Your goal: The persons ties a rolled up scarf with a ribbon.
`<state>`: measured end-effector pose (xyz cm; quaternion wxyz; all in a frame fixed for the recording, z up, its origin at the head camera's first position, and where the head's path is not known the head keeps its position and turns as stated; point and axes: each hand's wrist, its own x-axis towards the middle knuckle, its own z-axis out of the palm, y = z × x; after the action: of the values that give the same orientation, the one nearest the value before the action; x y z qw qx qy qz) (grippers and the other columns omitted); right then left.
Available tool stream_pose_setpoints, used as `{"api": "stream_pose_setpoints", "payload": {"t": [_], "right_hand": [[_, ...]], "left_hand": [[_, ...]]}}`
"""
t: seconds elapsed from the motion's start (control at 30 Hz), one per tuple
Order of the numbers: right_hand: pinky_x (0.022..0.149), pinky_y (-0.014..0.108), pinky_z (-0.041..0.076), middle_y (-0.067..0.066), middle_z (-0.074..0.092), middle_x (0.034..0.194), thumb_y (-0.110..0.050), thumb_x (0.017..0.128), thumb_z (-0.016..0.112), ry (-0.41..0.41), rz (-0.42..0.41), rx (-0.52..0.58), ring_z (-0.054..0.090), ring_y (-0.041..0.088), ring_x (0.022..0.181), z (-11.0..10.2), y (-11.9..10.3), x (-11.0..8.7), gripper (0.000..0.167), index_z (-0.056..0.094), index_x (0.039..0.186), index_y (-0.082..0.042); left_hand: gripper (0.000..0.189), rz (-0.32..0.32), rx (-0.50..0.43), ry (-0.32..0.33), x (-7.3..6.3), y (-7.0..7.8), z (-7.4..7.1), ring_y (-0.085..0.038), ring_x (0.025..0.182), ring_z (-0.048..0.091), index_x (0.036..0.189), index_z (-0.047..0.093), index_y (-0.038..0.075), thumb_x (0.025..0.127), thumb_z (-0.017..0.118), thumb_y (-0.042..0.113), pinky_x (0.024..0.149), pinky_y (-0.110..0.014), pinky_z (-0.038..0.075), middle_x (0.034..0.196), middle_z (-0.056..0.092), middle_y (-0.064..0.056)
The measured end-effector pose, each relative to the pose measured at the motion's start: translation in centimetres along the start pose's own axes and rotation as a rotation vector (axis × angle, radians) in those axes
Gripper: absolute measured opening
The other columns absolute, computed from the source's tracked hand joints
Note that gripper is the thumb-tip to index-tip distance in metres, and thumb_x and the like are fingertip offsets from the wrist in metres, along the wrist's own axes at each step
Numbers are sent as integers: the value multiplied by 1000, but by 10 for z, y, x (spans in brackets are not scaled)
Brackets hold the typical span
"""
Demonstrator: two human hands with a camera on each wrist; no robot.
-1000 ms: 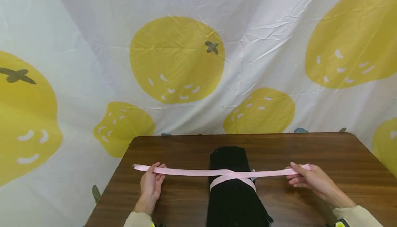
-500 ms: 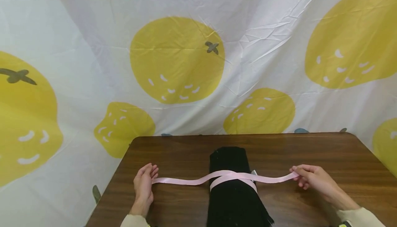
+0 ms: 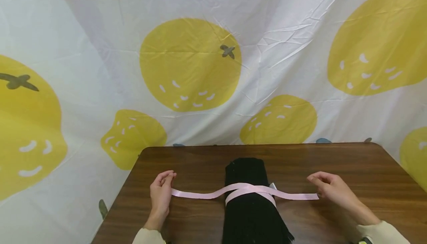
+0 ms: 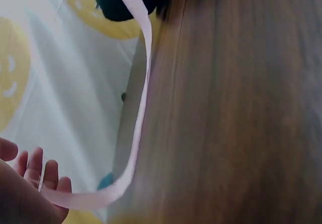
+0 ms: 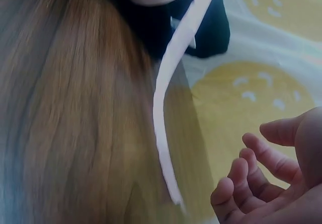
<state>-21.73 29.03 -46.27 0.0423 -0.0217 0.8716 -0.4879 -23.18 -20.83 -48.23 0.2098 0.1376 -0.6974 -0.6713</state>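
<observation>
A pink ribbon (image 3: 300, 196) is wrapped round a folded black fringed cloth (image 3: 250, 220), its ends crossing on top. To the left, my left hand (image 3: 160, 197) is at one ribbon end; in the left wrist view that tail (image 4: 136, 143) runs onto loosely bent fingers (image 4: 51, 173), with the thumb apart from them. The other tail (image 5: 160, 118) hangs free in the right wrist view, its cut end just beside my right hand (image 5: 271, 178). That hand's fingers are loosely curved, thumb apart, and hold nothing.
The cloth lies on a brown wood-grain table (image 3: 193, 162). Beyond its far edge hangs a white curtain (image 3: 200, 129) printed with yellow fruit. A small white tag (image 3: 273, 186) sticks out at the cloth's right side.
The ribbon was pulled taut between both hands a second ago; now its tails sag. The right hand has let go of its end. The left hand's pinch has loosened.
</observation>
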Motion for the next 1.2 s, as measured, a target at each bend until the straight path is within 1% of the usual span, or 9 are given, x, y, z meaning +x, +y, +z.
{"api": "stream_pose_setpoints", "payload": {"t": [0.13, 0.33, 0.43, 0.53, 0.63, 0.77, 0.87, 1.07, 1.2], "right_hand": [[58, 28, 50, 7, 56, 77, -24, 101, 57, -18, -54, -6, 54, 15, 65, 10, -13, 1, 31, 64, 114, 4], [64, 29, 54, 8, 61, 79, -17, 99, 60, -62, -169, 27, 59, 15, 69, 26, -27, 6, 24, 65, 109, 4], [65, 30, 54, 11, 63, 82, -16, 99, 60, -102, -206, 48, 61, 17, 72, 32, -32, 7, 23, 65, 109, 4], [66, 30, 55, 14, 66, 85, -15, 99, 60, -131, -231, 59, 63, 18, 73, 37, -37, 8, 23, 65, 109, 5], [68, 30, 56, 17, 67, 90, -15, 98, 61, -157, -246, 75, 65, 20, 76, 43, -42, 9, 23, 65, 109, 5], [73, 30, 56, 19, 67, 95, -16, 98, 61, -190, -262, 106, 67, 22, 80, 50, -51, 9, 25, 65, 110, 6], [73, 29, 56, 18, 67, 95, -18, 98, 61, -201, -292, 105, 66, 21, 81, 56, -58, 9, 24, 65, 109, 4], [71, 26, 52, 12, 69, 97, -17, 97, 63, -171, -387, 41, 63, 14, 82, 68, -68, 11, 17, 68, 105, -3], [74, 25, 51, 4, 70, 95, -17, 96, 65, -181, -428, 6, 62, 10, 83, 75, -71, 14, 15, 69, 105, -6]], "left_hand": [[19, 91, 86, -32, -5, 7, 11, -4, 87, 65, 107, 68, -6, 97, 61, 10, 78, -14, 45, 101, 73, -19], [15, 214, 155, -80, -10, 19, 22, -13, 91, 66, 103, 70, -1, 95, 65, 11, 80, -22, 48, 99, 74, -17], [12, 256, 187, -91, -13, 25, 25, -17, 92, 66, 102, 72, 3, 94, 68, 13, 83, -27, 48, 96, 74, -12], [11, 284, 185, -122, -15, 28, 30, -17, 93, 66, 100, 72, 5, 93, 69, 12, 83, -26, 49, 95, 74, -9], [11, 280, 153, -175, -18, 30, 35, -14, 93, 67, 100, 71, 4, 93, 69, 11, 82, -23, 50, 96, 74, -9], [11, 246, 90, -285, -23, 30, 46, -12, 92, 67, 100, 70, 1, 92, 68, 8, 82, -19, 50, 98, 72, -15], [10, 239, 79, -407, -27, 30, 56, -15, 91, 68, 100, 70, 2, 93, 68, 9, 81, -20, 51, 99, 71, -17], [14, 257, 190, -678, -37, 30, 76, -20, 92, 65, 101, 71, 8, 96, 66, 20, 83, -24, 50, 100, 71, -11], [17, 248, 248, -790, -42, 32, 85, -17, 91, 63, 102, 71, 10, 97, 64, 25, 82, -26, 50, 101, 71, -6]]}}
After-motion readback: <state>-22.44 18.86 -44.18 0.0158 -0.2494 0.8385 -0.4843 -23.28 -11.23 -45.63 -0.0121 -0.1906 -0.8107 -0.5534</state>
